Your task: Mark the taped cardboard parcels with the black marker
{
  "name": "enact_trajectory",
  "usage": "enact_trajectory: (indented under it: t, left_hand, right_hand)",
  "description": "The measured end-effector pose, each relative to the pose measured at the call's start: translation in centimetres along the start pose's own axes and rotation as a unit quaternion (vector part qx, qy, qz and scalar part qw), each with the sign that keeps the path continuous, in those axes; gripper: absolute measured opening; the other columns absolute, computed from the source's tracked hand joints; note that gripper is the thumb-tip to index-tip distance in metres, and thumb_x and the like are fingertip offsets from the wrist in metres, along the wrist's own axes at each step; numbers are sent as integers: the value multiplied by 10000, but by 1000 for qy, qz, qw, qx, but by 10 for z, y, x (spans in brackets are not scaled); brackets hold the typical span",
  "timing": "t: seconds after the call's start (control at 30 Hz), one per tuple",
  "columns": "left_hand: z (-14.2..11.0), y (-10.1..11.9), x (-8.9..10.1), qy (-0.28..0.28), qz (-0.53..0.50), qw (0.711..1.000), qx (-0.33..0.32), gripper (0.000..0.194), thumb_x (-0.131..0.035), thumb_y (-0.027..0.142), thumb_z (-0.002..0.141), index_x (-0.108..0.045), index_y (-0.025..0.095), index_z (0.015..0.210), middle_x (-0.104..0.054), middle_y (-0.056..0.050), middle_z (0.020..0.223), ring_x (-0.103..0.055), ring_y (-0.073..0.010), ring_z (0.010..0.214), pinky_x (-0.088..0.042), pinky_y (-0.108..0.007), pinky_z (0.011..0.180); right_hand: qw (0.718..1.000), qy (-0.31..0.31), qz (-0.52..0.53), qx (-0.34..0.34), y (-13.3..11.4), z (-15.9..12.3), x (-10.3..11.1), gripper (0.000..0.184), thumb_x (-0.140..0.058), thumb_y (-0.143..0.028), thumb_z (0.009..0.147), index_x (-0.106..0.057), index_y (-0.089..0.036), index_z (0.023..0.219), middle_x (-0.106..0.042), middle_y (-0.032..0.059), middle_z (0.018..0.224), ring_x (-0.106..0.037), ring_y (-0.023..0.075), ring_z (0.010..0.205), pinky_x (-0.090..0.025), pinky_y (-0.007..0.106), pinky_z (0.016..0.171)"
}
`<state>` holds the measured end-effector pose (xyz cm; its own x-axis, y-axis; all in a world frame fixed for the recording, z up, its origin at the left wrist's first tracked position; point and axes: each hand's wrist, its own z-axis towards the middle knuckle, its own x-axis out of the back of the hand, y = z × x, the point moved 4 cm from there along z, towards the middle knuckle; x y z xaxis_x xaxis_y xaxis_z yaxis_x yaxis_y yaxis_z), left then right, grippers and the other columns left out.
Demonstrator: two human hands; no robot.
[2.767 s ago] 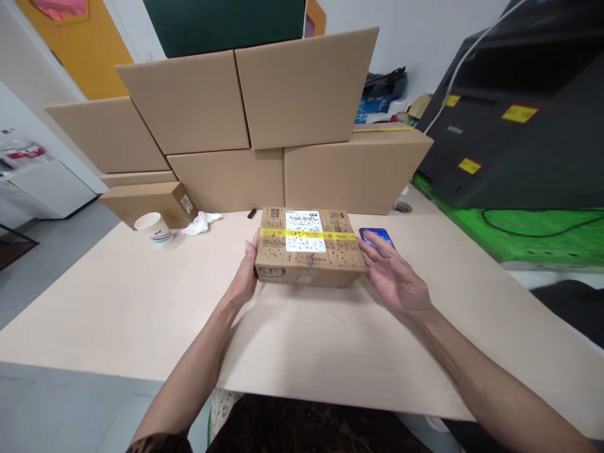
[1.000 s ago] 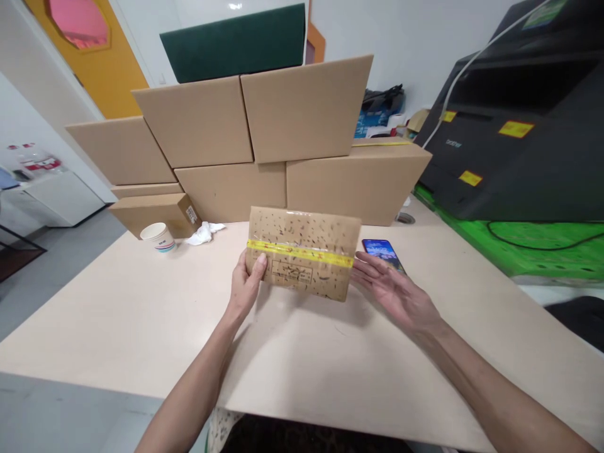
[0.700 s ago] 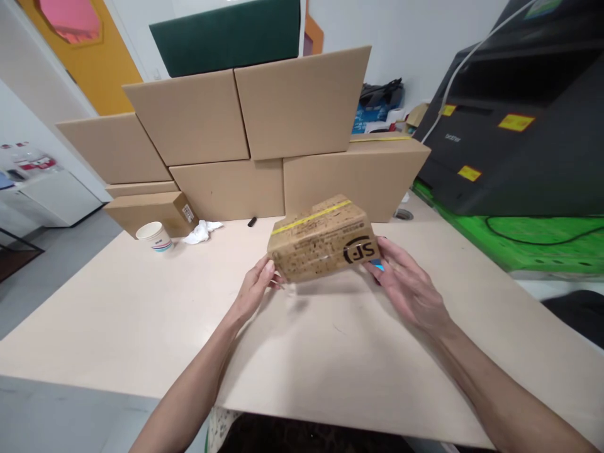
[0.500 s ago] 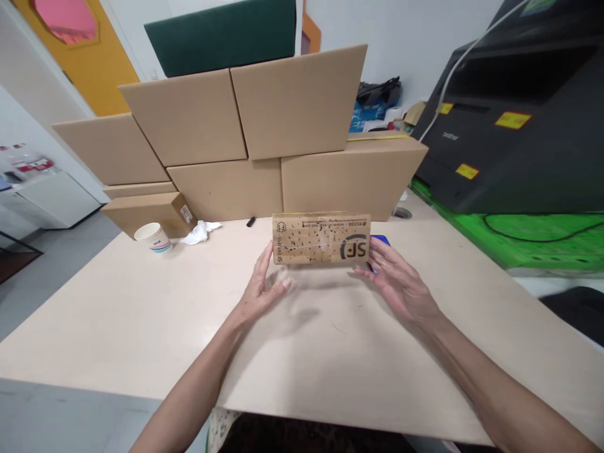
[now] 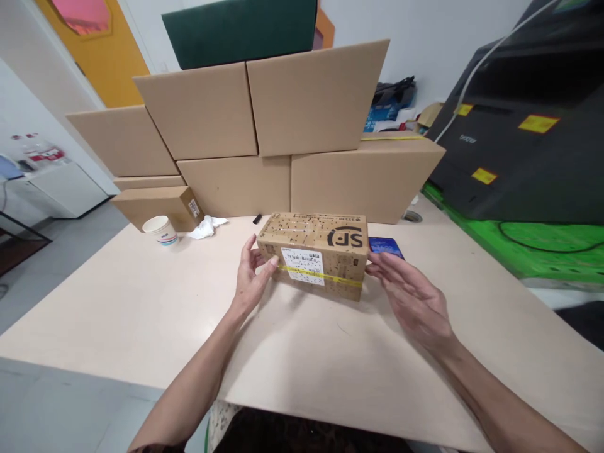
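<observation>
A brown cardboard box (image 5: 330, 251) with a black SF logo on top stands in front of me on the table. Its front face bears a white label (image 5: 304, 267) and a strip of yellow tape (image 5: 340, 279). My left hand (image 5: 253, 277) grips the box's left end, thumb on the front face and fingers around the side. At the right end is my right hand (image 5: 413, 296), its fingers stretched out with the tips at the box's side. Its thumb is hidden. Partly behind the box's right end lies a blue flat item (image 5: 387, 246).
Large cardboard boxes (image 5: 318, 104) are stacked along the back, with a dark green box (image 5: 240, 31) on top. A paper cup (image 5: 160, 231), crumpled tissue (image 5: 207, 227) and small black object (image 5: 257, 219) lie at left. A black printer (image 5: 514, 145) stands at right.
The box has tipped and turned, so its labelled front and its top both show now. My left thumb has come onto the front face. The view has shifted slightly.
</observation>
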<state>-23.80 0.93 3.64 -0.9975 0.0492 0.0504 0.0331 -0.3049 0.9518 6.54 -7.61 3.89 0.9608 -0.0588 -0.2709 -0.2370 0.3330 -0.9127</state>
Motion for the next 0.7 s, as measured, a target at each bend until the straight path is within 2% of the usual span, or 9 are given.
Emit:
enact_trajectory:
  t: [0.1, 0.17, 0.23, 0.37, 0.43, 0.5, 0.6, 0.67, 0.7]
  left_hand:
    - [1, 2, -3, -11, -41, 999, 26, 679, -740, 569, 888, -580, 207, 1440, -693, -137, 1374, -646, -307, 1267, -529, -484, 1098]
    - [2, 4, -7, -39, -45, 998, 36, 586, -701, 572, 917, -656, 194, 1362, -706, -120, 1376, -629, -315, 1304, -525, -477, 1112]
    - [0, 3, -12, -91, -44, 994, 48, 604, -658, 572, 947, -620, 212, 1431, -678, -109, 1433, -597, -325, 1362, -517, -486, 1130]
    - [-4, -5, -21, -196, -17, 979, 52, 842, -683, 542, 937, -314, 297, 1654, -526, -127, 1600, -553, -345, 1417, -494, -539, 1158]
    - [-5, -10, -20, -205, 15, 978, 46, 980, -725, 539, 906, -181, 311, 1689, -486, -153, 1624, -542, -359, 1421, -473, -572, 1167]
    - [-3, -15, -15, -178, 44, 982, 39, 1092, -769, 551, 862, -109, 310, 1697, -436, -178, 1653, -514, -379, 1440, -460, -599, 1163]
    - [-1, -16, -8, -142, 84, 986, 16, 1042, -791, 562, 835, -229, 314, 1677, -351, -170, 1698, -434, -407, 1501, -403, -626, 1200]
    - [-1, -14, -7, -147, 100, 984, -12, 990, -805, 555, 827, -308, 326, 1651, -285, -132, 1734, -300, -411, 1585, -286, -626, 1279]
    - [-2, -12, -7, -153, 101, 983, -24, 1010, -822, 546, 816, -298, 335, 1653, -238, -112, 1755, -214, -405, 1622, -216, -616, 1313]
  right_hand:
    - [999, 1, -11, 38, -3, -3, -3, 451, -830, -393, 832, -749, -415, 1275, -684, 16, 1459, -641, 342, 1326, -396, 604, 1237]
    - [999, 16, -10, 47, -1, -1, -4, 453, -825, -392, 838, -742, -408, 1282, -628, 2, 1529, -583, 340, 1404, -376, 596, 1259]
    - [999, 31, -11, 30, 5, 5, -3, 496, -829, -389, 835, -714, -396, 1318, -594, 4, 1565, -508, 340, 1480, -354, 600, 1271]
    - [998, 37, 10, -41, 22, 17, 3, 564, -859, -394, 797, -693, -363, 1335, -629, 18, 1528, -470, 331, 1511, -318, 600, 1288]
    - [997, 41, 24, -54, 24, 21, 7, 531, -857, -383, 793, -712, -351, 1303, -644, 13, 1511, -464, 313, 1517, -292, 574, 1306]
    - [997, 47, 31, -53, 22, 23, 10, 500, -841, -360, 802, -723, -350, 1288, -646, 7, 1507, -453, 296, 1526, -280, 545, 1317]
    - [997, 42, 39, -57, 14, 24, 9, 459, -808, -352, 823, -729, -361, 1275, -666, 16, 1478, -483, 302, 1502, -358, 548, 1277]
    - [996, 29, 45, -68, 11, 22, 5, 427, -783, -360, 845, -730, -362, 1268, -683, 30, 1451, -527, 319, 1461, -449, 563, 1207]
    - [996, 23, 48, -74, 10, 22, 3, 408, -773, -362, 855, -731, -359, 1261, -685, 36, 1445, -546, 325, 1441, -483, 566, 1173]
